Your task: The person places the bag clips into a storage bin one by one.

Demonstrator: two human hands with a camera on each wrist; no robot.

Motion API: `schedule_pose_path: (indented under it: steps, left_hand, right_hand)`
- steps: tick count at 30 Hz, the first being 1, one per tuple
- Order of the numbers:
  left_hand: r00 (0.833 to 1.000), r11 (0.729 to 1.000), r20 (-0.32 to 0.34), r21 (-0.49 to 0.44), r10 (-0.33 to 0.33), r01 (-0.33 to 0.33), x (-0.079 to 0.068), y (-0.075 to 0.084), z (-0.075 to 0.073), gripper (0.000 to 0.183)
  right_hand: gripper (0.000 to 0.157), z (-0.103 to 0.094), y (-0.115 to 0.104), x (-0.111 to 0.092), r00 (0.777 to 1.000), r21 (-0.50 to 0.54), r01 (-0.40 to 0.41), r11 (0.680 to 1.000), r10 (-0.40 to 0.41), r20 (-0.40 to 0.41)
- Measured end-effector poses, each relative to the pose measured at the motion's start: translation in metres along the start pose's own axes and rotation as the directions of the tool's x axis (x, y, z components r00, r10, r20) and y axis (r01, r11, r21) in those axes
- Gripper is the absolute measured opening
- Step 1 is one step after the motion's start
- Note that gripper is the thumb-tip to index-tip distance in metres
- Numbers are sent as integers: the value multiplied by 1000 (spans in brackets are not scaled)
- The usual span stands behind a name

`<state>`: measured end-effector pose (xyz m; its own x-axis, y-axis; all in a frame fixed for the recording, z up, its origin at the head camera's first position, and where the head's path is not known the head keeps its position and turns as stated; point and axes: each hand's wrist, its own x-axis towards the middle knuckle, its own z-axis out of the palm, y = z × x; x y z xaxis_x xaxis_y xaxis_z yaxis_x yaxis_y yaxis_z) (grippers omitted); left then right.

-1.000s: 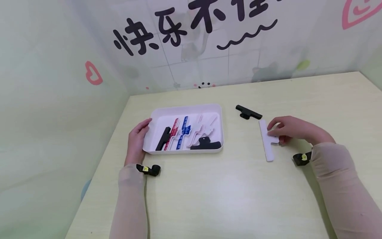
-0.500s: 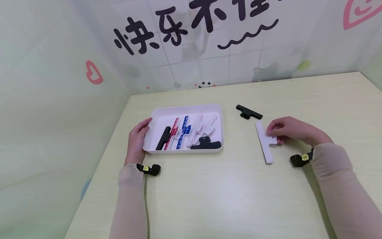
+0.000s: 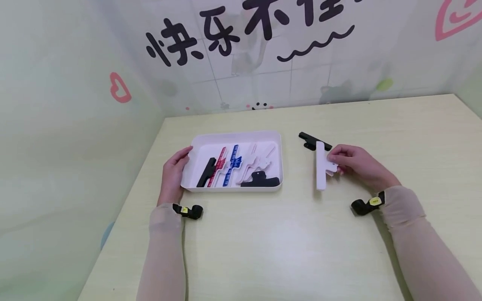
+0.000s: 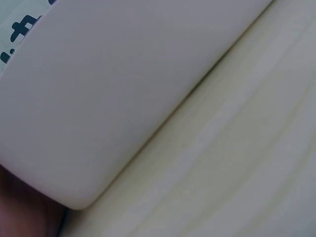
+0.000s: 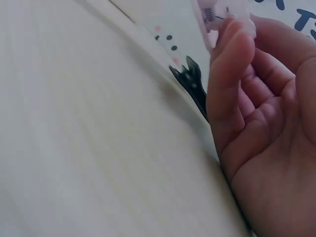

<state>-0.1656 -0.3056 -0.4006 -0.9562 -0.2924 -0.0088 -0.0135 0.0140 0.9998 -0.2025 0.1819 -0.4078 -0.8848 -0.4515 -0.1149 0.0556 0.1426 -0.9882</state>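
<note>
My right hand (image 3: 352,163) pinches a white bag clip (image 3: 321,167) by its handle, with the long bar upright and raised off the table. In the right wrist view, the clip's spring end (image 5: 210,16) shows between thumb and fingers. My left hand (image 3: 174,173) lies along the left side of a white tray (image 3: 233,190), fingers against its outer wall. Inside the tray lie several clips: a black clip (image 3: 206,171) at the left, a red clip (image 3: 217,166), a blue clip (image 3: 231,165), pale ones, and a black clip (image 3: 260,180) in the near right corner.
Another black clip (image 3: 314,141) lies on the table, just behind the white clip in the head view. The pale wooden table (image 3: 263,246) backs onto a printed wall (image 3: 256,62). A wrist camera (image 3: 363,207) sits on the right wrist.
My right hand has lifted the white clip off the table and moved left with it, turning the bar more upright. The left hand and tray have stayed put.
</note>
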Motion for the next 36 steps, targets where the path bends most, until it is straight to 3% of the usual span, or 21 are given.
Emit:
schedule_pose_path:
  steps: [4,15,26,36]
  left_hand:
    - [1000,1000,-1,11,0,0,1,2,1,29]
    - [1000,1000,0,14,7,-7,5,2,0,29]
    - [1000,1000,5,18,-3,3,3,1,2,29]
    - [1000,1000,3,16,9,-9,3,0,1,29]
  right_hand:
    - [27,13,-2,6,1000,80,30,996,-30,-8]
    - [25,43,-13,29,999,157,47,987,-44,-24]
    - [33,46,-15,40,992,249,52,967,-22,-122]
    - [33,53,-15,42,989,279,102,955,-68,-129]
